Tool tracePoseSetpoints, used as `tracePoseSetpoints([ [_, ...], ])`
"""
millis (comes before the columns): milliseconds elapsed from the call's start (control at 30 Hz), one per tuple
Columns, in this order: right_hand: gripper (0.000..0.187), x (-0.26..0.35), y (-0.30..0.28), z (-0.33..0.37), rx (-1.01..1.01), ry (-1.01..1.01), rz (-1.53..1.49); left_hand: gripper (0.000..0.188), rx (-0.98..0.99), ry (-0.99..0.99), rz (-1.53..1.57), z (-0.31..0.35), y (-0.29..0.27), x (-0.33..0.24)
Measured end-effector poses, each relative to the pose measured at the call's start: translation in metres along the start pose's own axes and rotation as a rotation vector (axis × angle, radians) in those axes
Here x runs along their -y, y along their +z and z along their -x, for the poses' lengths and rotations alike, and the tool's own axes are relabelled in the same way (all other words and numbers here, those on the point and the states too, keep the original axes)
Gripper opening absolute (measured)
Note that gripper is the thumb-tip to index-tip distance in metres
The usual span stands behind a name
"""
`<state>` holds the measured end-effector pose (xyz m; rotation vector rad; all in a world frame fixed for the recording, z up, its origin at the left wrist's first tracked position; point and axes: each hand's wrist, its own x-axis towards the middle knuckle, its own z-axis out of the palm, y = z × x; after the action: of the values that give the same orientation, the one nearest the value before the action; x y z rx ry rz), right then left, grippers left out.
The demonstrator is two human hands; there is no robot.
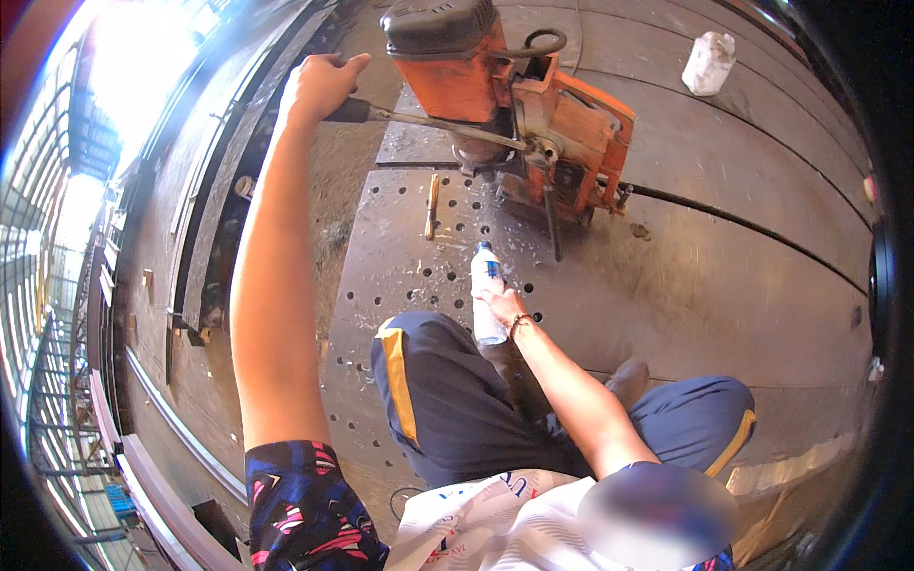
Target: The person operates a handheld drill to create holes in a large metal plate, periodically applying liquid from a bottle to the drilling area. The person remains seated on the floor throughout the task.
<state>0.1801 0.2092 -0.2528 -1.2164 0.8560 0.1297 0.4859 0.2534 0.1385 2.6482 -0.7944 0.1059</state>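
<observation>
Sleeve: at 7 o'clock, short, black, with bold angular shapes of blue, pink and white.
Shirt: at 6 o'clock, its front is white, with blue and red printed letters.
Trousers: from 4 to 7 o'clock, dark navy.
Stripes: mustard yellow, one along each leg.
Bracelet: near centre, toward 4 o'clock, thin, dark.
Footwear: at 4 o'clock, dark greyish brown.

Blk motor cover cut off @ top edge; blurred oval btm R.

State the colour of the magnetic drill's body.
The magnetic drill's body is orange; head view.
</observation>
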Motion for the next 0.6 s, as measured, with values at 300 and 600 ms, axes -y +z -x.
tracePoseSetpoints([
  [300, 0.052, -0.013, -0.007, -0.017, -0.002, 0.022, 0.036, 0.063, -0.054, -0.017, 0.004, -0.001, 0.004, 0.008],
  [600, 0.053, -0.023, -0.013, -0.028, -0.018, 0.021, 0.056, 0.056, -0.078, -0.092, -0.014, -0.006, 0.012, 0.009],
])
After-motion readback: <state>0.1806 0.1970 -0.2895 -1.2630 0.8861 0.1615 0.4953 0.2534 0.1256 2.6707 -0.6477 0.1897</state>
